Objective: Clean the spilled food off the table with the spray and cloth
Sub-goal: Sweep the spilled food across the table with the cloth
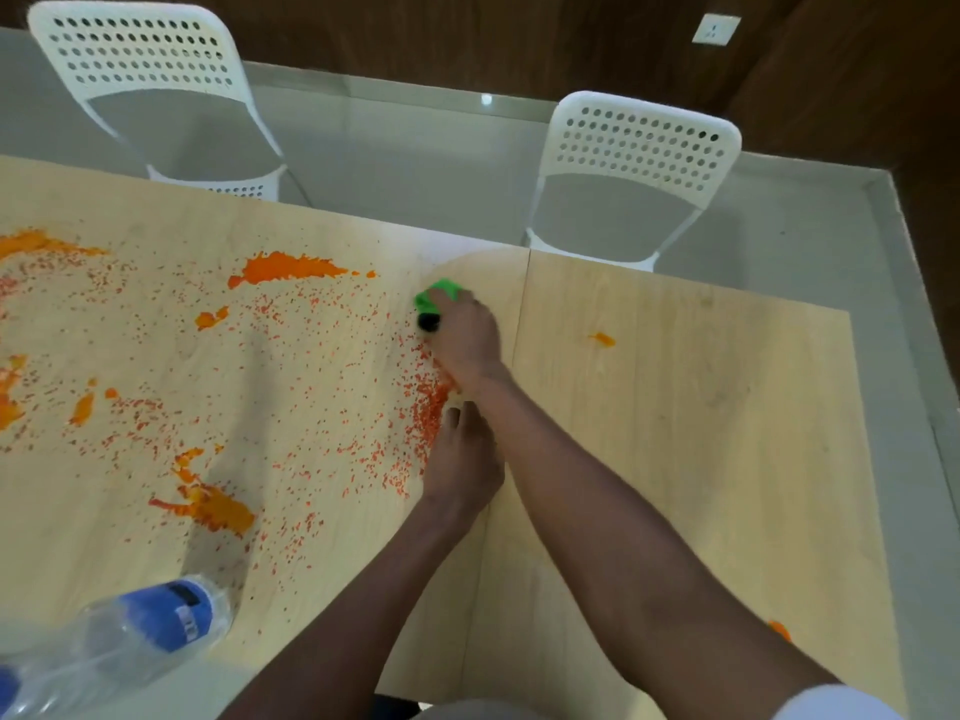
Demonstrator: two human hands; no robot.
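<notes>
Orange sauce smears and several small red-orange crumbs cover the left part of the light wooden table. My right hand grips a bunched green cloth and presses it on the table near the far edge, beside the crumbs. A thick line of crumbs lies between my two hands. My left hand rests on the table just below it, fingers stretched towards the crumbs. A clear plastic bottle with a blue label lies at the near left.
Two white perforated chairs stand behind the table's far edge. A seam splits the tabletop by my hands. Small orange spots sit on the right panel and near my right forearm. Grey floor lies beyond.
</notes>
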